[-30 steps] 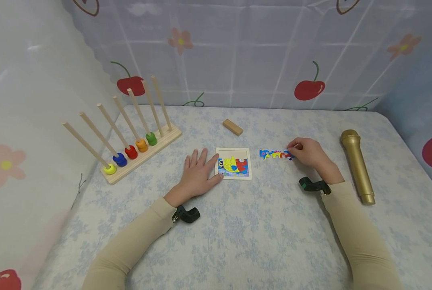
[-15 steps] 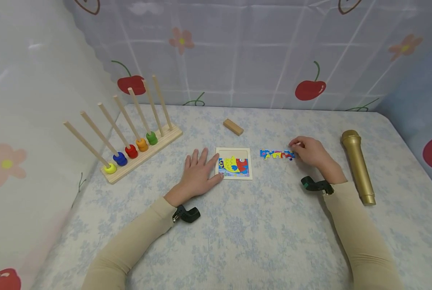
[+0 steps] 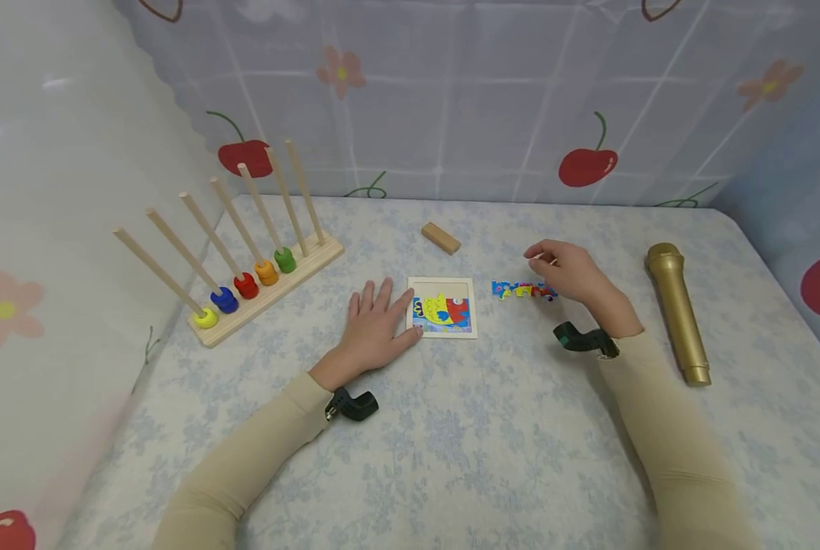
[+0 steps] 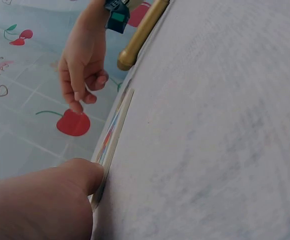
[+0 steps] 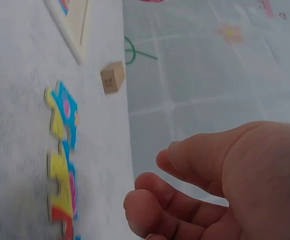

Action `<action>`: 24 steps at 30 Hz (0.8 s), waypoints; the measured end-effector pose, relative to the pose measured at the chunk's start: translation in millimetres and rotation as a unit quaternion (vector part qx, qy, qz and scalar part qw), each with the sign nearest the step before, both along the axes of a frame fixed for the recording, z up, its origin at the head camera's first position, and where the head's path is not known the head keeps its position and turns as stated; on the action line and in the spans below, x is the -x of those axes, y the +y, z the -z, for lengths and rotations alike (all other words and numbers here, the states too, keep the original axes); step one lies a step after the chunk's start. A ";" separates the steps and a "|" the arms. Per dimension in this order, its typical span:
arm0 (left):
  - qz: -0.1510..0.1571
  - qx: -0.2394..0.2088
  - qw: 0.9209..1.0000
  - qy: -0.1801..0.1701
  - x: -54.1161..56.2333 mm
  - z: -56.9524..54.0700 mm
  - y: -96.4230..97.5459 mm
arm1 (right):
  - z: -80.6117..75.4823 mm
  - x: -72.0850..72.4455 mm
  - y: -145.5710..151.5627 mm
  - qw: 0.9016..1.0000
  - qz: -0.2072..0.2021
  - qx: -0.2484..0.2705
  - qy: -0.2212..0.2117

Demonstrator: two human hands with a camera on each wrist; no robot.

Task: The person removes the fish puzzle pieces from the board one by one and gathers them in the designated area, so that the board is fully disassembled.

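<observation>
My left hand (image 3: 375,332) rests flat with spread fingers. Its thumb and index finger touch the left edge of a small white-framed puzzle (image 3: 474,309). Inside the frame, a yellow and red fish picture fills the lower part, with bare pale board along the top. To the right, several loose puzzle pieces (image 3: 523,290) in blue, yellow and red lie in a row. My right hand (image 3: 566,269) hovers over the right end of that row, fingers loosely bent. In the right wrist view the thumb stands apart from the fingers (image 5: 144,207), and nothing shows between them.
A wooden block (image 3: 440,238) lies behind the puzzle. On the left stands a wooden peg rack (image 3: 272,294) with tall rods and coloured rings. A gold microphone (image 3: 679,317) lies at the right. A patterned curtain (image 3: 444,99) closes off the table's back edge.
My right hand has lifted off the right end of the loose pieces and moved slightly left and away from me. The left hand and the puzzle frame have stayed in place.
</observation>
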State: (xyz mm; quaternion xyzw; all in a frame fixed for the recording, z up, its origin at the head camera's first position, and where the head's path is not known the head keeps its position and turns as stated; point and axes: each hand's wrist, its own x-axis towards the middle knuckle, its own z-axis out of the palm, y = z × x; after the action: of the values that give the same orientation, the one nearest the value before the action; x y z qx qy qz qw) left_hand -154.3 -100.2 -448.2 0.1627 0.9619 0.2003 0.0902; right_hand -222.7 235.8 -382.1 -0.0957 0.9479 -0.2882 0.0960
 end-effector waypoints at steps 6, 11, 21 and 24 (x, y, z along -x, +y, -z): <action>0.001 0.001 1.000 0.002 0.8 1.1 -0.8 | -2.8 5.9 -55.2 0.998 -0.061 0.001 0.008; 0.002 0.003 1.000 0.003 1.4 1.3 -1.0 | 0.2 8.1 -96.2 0.994 -0.105 0.024 -0.022; 0.005 0.005 1.000 0.003 2.2 0.8 -0.2 | 8.6 2.3 -130.9 0.989 -0.137 0.030 -0.044; 0.005 0.007 1.000 0.003 1.7 0.6 -1.2 | 13.7 0.5 -135.2 0.987 -0.157 0.016 -0.041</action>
State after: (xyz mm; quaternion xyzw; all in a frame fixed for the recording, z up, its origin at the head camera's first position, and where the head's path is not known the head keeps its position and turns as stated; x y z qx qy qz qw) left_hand -156.0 -101.5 -448.8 0.1670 0.9628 0.1925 0.0899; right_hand -223.1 100.7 -395.8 -0.2331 0.9118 -0.2879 0.1772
